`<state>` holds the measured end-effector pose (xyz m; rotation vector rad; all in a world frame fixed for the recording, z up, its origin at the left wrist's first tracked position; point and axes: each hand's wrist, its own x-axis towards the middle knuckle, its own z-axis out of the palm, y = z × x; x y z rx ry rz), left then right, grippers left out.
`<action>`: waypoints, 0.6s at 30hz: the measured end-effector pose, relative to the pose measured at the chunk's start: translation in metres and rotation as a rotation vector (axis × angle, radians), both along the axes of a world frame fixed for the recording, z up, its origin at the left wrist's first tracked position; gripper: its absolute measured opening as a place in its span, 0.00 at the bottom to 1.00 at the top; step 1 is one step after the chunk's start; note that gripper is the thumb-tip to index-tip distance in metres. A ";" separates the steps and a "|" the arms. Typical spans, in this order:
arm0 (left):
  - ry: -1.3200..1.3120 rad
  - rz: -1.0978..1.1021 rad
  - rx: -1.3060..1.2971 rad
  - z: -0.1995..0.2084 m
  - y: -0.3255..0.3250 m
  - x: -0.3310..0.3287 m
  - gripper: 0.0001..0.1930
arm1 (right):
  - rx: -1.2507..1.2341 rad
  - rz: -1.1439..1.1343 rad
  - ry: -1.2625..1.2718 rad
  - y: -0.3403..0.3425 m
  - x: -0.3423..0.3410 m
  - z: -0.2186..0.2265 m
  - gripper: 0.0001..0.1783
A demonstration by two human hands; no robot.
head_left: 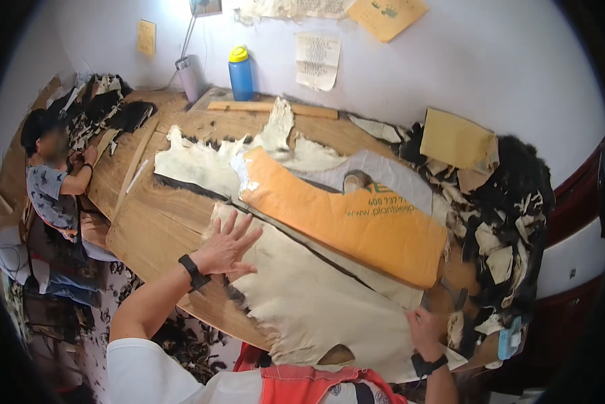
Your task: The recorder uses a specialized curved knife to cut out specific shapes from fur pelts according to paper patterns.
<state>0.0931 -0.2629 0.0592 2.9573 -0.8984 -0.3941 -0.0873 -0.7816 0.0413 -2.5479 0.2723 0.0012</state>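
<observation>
A pale animal hide [316,296], skin side up with dark fur at its edges, lies across the wooden table in front of me. My left hand [227,246] is flat on its left part, fingers spread. Near the hide's right end, my right hand [425,331] is closed in a pinch; what the fingers hold, if anything, is too small to make out. Beyond the hands, an orange curved template [343,215] with printing rests on more pale hide [201,165]. A dark slit runs between the two hide parts, along the template's near side. A small round brown object [356,180] sits on the template.
Dark fur scraps [511,222] with brown paper [457,138] are heaped at the right. A blue bottle [240,74], a pink tumbler [186,77] and a wooden strip [272,109] stand or lie by the wall. At the left, a person [56,182] works among more scraps.
</observation>
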 end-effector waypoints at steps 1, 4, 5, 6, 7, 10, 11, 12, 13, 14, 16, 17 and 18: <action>0.012 -0.004 0.003 -0.003 0.000 -0.005 0.54 | 0.003 -0.004 0.012 0.000 -0.006 -0.003 0.16; 0.033 0.013 -0.009 -0.005 -0.002 0.003 0.55 | -0.085 0.016 -0.037 -0.004 -0.002 -0.008 0.17; 0.047 0.006 0.003 -0.003 -0.003 0.004 0.52 | -0.109 0.049 -0.008 -0.006 -0.004 -0.007 0.16; 0.060 -0.002 0.014 0.000 -0.003 0.007 0.50 | -0.134 0.082 0.019 -0.005 -0.005 -0.004 0.15; 0.056 0.000 0.013 -0.002 0.002 0.012 0.50 | -0.135 0.084 0.015 -0.007 -0.006 0.005 0.15; -0.122 0.190 -0.477 -0.025 0.037 0.036 0.33 | -0.428 0.147 0.080 0.010 0.007 0.058 0.16; -0.124 0.187 -0.476 -0.020 0.040 0.045 0.33 | -0.387 0.262 0.015 0.019 0.017 0.068 0.20; -0.111 0.158 -0.417 -0.011 0.043 0.052 0.29 | -0.342 0.383 -0.048 0.030 0.025 0.076 0.25; -0.099 0.131 -0.357 -0.004 0.046 0.056 0.25 | -0.234 0.503 -0.137 0.054 0.036 0.079 0.29; -0.114 0.143 -0.515 -0.006 0.048 0.059 0.17 | -0.128 0.633 -0.234 0.088 0.051 0.078 0.34; -0.089 0.180 -0.435 -0.003 0.049 0.064 0.16 | -0.052 0.895 -0.151 0.153 0.080 0.069 0.43; -0.053 0.197 -0.357 -0.002 0.047 0.068 0.15 | -0.082 0.995 -0.107 0.180 0.093 0.059 0.45; -0.066 0.189 -0.363 -0.004 0.047 0.076 0.15 | -0.114 1.094 -0.068 0.201 0.106 0.049 0.47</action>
